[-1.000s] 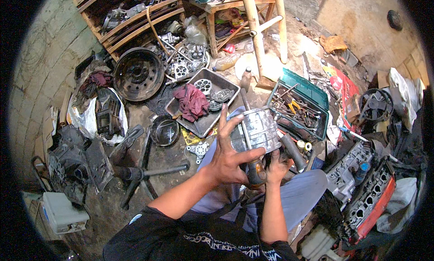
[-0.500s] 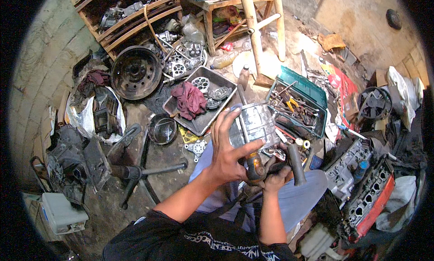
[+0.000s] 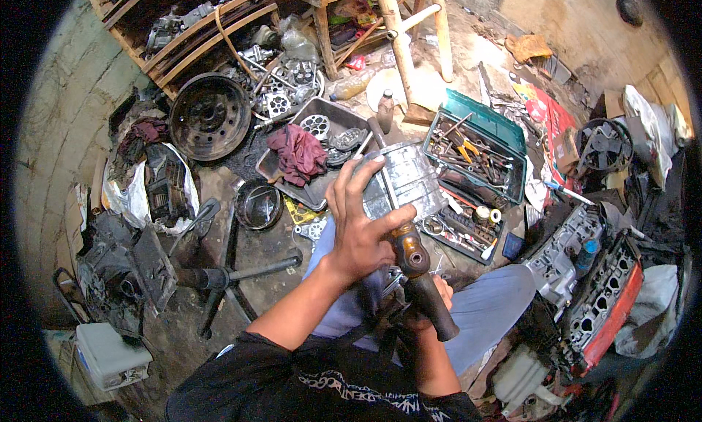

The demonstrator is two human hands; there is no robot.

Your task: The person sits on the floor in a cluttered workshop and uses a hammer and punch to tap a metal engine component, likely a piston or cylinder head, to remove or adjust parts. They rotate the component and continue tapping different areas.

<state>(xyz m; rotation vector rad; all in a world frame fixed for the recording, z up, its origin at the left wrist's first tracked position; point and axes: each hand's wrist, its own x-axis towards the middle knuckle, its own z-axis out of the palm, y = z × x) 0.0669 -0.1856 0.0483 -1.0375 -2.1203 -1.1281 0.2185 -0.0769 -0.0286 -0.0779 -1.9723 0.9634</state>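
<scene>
My left hand [image 3: 358, 228] is wrapped over a silver, ribbed cylindrical metal part [image 3: 406, 182], which looks like a compressor body, above my lap. Under its thumb and palm is a screwdriver with an amber-brown handle [image 3: 407, 240], its butt toward me; much of it is hidden. The dark cylindrical head of a hammer [image 3: 433, 309] meets the butt of that handle or lies just over it. My right hand [image 3: 442, 293] is closed behind the hammer head, largely covered by it. A thin rod [image 3: 376, 132] shows past the metal part's far end.
Beyond the metal part lie a grey tray [image 3: 292, 191] with a maroon rag and an open green toolbox [image 3: 475, 148] of tools. A socket tray [image 3: 468, 232] is by my right knee, cylinder heads [image 3: 607, 298] at right. A steel wheel [image 3: 210, 117] and metal stand [image 3: 256, 272] are at left.
The hammer head has swung left and toward me, from the right of the screwdriver handle to its butt. My left hand keeps its hold. The view has shifted slightly.
</scene>
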